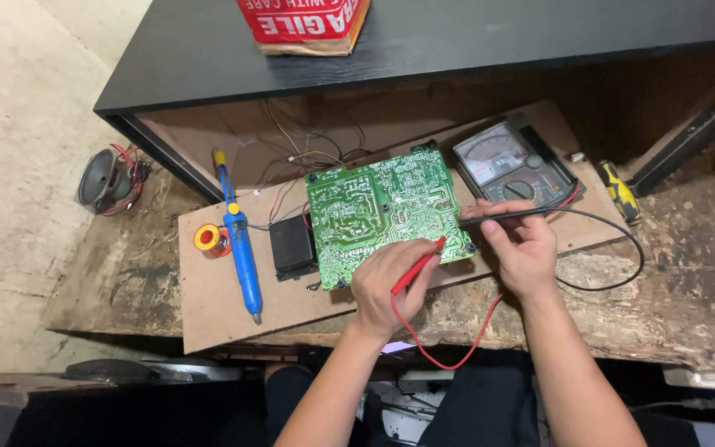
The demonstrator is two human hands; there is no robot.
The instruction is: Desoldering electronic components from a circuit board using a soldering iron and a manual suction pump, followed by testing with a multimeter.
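A green circuit board (374,207) lies solder side up on a brown hardboard sheet (217,298). My left hand (386,285) grips a red test probe (418,266), its tip touching the board's lower right area. My right hand (519,248) holds a black test probe (498,217) lying across the board's right edge. Red and black leads loop below and to the right of my hands. An analog multimeter (513,165) sits just right of the board.
A blue soldering iron (242,248) and a solder spool (207,238) lie left of the board beside a black box (293,246). A yellow-handled screwdriver (620,192) rests at right, a small speaker (105,180) at far left. A black shelf (457,41) holds a red-taped carton (304,25).
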